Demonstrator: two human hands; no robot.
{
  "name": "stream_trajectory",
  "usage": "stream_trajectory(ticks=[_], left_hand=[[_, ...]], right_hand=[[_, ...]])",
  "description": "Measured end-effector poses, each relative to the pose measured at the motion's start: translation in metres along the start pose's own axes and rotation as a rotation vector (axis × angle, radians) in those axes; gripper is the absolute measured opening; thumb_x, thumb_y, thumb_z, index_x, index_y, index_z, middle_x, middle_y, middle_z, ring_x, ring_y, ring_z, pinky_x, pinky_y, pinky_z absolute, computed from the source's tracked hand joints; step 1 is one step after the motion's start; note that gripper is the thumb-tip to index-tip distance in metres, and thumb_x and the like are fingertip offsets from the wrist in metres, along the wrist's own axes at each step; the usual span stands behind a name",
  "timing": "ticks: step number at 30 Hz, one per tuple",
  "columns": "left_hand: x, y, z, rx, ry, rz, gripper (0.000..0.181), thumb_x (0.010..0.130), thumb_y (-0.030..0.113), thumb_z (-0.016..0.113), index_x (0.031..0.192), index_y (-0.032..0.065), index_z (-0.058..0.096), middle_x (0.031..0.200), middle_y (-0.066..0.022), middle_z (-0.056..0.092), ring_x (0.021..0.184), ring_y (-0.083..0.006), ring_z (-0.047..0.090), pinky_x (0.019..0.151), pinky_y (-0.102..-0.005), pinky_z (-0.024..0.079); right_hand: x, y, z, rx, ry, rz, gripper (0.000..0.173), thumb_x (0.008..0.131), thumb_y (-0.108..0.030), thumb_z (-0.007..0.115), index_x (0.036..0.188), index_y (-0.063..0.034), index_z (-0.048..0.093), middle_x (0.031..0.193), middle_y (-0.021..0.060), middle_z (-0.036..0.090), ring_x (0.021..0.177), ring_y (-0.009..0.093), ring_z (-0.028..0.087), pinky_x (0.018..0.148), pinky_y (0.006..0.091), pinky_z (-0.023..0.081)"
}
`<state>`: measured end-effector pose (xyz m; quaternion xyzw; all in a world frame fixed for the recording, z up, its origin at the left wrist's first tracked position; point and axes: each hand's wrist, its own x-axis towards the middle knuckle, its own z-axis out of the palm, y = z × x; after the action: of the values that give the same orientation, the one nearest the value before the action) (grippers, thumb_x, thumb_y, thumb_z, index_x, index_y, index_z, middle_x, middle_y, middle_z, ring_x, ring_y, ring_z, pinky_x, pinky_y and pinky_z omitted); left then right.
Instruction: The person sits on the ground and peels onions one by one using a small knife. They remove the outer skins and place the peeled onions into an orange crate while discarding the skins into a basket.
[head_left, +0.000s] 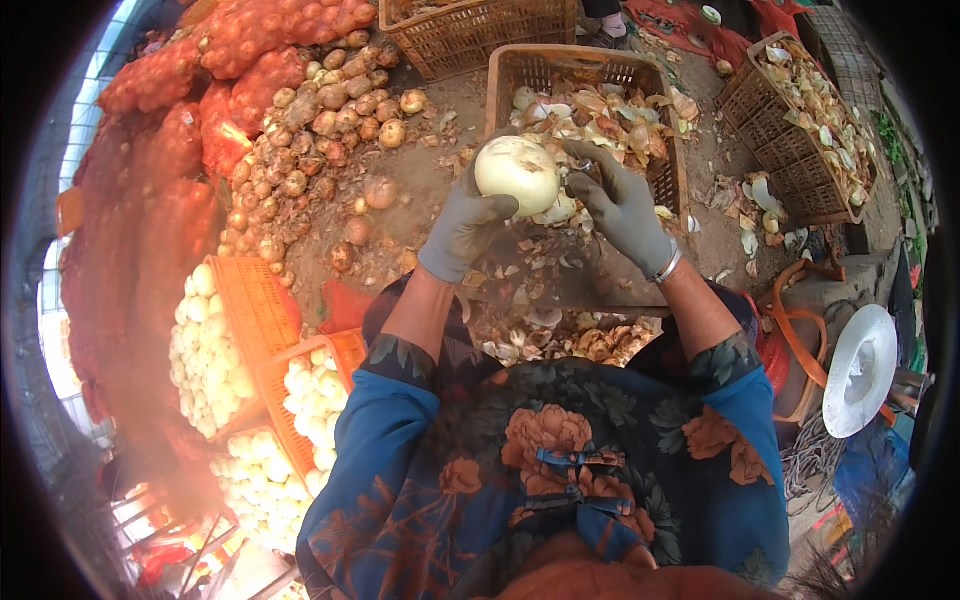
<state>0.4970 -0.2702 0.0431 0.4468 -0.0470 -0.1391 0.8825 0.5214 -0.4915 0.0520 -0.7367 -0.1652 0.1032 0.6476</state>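
Note:
My left hand (474, 217), in a grey glove, holds a large peeled onion (517, 176) with a brownish patch on top. Just right of the onion, my right hand (619, 206), gloved too, has its fingers bent around a small metallic tool (587, 166), mostly hidden by the fingers. Both hands are above the near edge of a brown plastic crate (679, 169) of onion skins (600, 120). Below them lies a dark board (570, 281) scattered with peelings.
Unpeeled onions (330, 120) are heaped on the ground beside red mesh sacks (251, 82). Orange crates (255, 315) of peeled onions stand at the left. Another crate (787, 150) of skins is at the right, near a white round object (859, 371). Someone's foot (613, 30) shows at the top.

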Motion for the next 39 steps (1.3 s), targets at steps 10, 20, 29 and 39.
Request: stream_trajectory(ticks=[10,20,29,39], left_hand=[[-0.076,0.033,0.051,0.382,0.206,0.202,0.091,0.061,0.006,0.082,0.141,0.0038,0.039,0.126,-0.0116,0.056,0.116,-0.0245,0.059,0.096,-0.0366,0.053],[-0.113,0.031,0.072,0.689,0.280,0.377,0.093,0.058,0.005,0.087,0.138,0.0005,0.040,0.124,-0.0105,0.058,0.108,-0.0208,0.062,0.093,-0.0328,0.054],[-0.131,0.031,0.093,0.595,0.319,0.392,0.085,0.060,0.001,0.084,0.135,0.0013,0.042,0.122,-0.0118,0.059,0.107,-0.0214,0.063,0.089,-0.0337,0.056],[-0.147,0.028,0.082,0.276,0.200,0.368,0.083,0.062,0.001,0.083,0.134,-0.0002,0.043,0.121,-0.0138,0.060,0.106,-0.0249,0.064,0.085,-0.0347,0.058]], right_hand=[[-0.102,-0.049,0.014,-0.075,-0.201,0.046,0.049,0.085,0.001,0.047,0.134,-0.0058,0.053,0.095,0.0136,0.069,0.071,0.018,0.064,0.068,0.0288,0.051],[-0.152,-0.071,0.029,-0.324,-0.157,-0.101,0.050,0.084,0.000,0.050,0.133,-0.0087,0.053,0.100,0.0196,0.069,0.097,0.037,0.067,0.081,0.0399,0.053],[-0.155,-0.071,0.040,-0.426,-0.009,-0.213,0.042,0.091,-0.015,0.057,0.133,-0.0120,0.054,0.095,0.0173,0.071,0.087,0.036,0.069,0.075,0.0406,0.054],[-0.142,-0.026,0.025,-0.024,0.029,0.071,0.034,0.094,-0.015,0.051,0.123,0.0005,0.058,0.084,0.0087,0.068,0.065,0.016,0.060,0.063,0.0300,0.049]])
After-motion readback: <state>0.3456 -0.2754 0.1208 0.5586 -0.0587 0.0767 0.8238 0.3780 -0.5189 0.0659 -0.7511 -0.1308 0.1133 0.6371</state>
